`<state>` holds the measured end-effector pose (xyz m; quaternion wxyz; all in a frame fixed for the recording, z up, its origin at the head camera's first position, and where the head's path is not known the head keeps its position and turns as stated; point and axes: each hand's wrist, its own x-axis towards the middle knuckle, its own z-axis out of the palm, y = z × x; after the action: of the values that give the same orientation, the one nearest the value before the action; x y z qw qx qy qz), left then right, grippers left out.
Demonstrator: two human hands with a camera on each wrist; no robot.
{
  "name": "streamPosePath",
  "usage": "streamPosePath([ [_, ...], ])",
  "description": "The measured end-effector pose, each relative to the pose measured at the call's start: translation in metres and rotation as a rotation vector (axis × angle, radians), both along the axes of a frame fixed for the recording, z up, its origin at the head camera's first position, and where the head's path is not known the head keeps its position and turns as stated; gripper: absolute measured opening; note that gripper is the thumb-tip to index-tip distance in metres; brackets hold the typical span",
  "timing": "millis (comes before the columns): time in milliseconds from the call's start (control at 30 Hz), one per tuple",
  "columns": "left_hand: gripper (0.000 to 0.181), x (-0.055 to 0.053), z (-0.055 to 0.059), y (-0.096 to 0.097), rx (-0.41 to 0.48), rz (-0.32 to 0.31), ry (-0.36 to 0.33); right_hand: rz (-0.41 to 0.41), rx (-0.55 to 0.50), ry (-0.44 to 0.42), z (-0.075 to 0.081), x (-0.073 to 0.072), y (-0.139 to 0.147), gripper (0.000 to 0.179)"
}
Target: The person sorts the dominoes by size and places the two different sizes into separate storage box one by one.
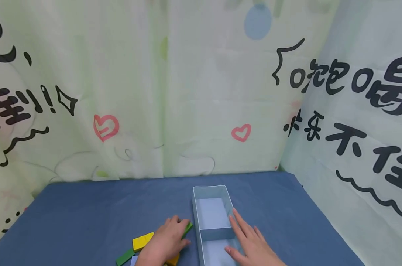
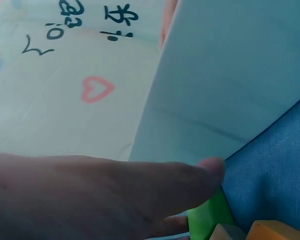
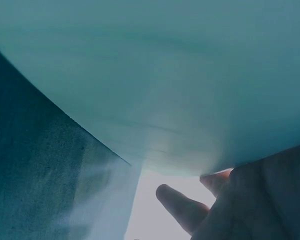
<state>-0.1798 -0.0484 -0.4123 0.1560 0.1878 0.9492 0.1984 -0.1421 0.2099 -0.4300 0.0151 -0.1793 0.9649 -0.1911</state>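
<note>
Green block (image 1: 188, 229): oblong, flat-faced, on the blue tabletop (image 1: 88, 214) at the fingers of the left hand (image 1: 167, 238). Lies just beside the left wall of the pale divided box (image 1: 212, 214); cannot tell whether block and wall touch.

Left hand: fingers bent over the block, thumb apart from the forefinger in the head view; cannot tell whether a pinch is made. Right hand (image 1: 250, 240): fingers spread, at the box's right wall.

Handling, my judgement: block probably light, stiff, hardly fragile. Smooth faces may slip if caught only at a corner. Best hold: thumb and forefinger on the opposite long sides, near the middle, so it does not swivel. Box wall leaves little finger room on that side.

Box looks like thin plastic, light, likely to slide if knocked; right hand well placed to steady it.

Yellow block (image 1: 142, 241) and orange block (image 1: 173, 260) lie near the left hand; the orange one may crowd the thumb.
</note>
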Motion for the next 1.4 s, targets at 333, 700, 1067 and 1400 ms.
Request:
streamPosePath([
  [333,0.042,0.000,-0.009,0.004,-0.033,-0.019,0.141,0.044,0.009,0.030,0.006,-0.003,0.001,0.075],
  [700,0.040,-0.004,-0.014,0.005,0.026,0.007,0.158,0.044,-0.010,0.001,-0.001,-0.003,-0.001,0.075],
  [1067,0.035,-0.007,-0.013,0.005,0.105,0.039,0.149,0.030,-0.006,-0.017,-0.002,-0.004,0.001,0.076],
  [1400,0.031,0.000,0.002,-0.001,0.147,0.054,0.362,0.033,-0.017,-0.043,0.000,-0.005,0.000,0.075],
])
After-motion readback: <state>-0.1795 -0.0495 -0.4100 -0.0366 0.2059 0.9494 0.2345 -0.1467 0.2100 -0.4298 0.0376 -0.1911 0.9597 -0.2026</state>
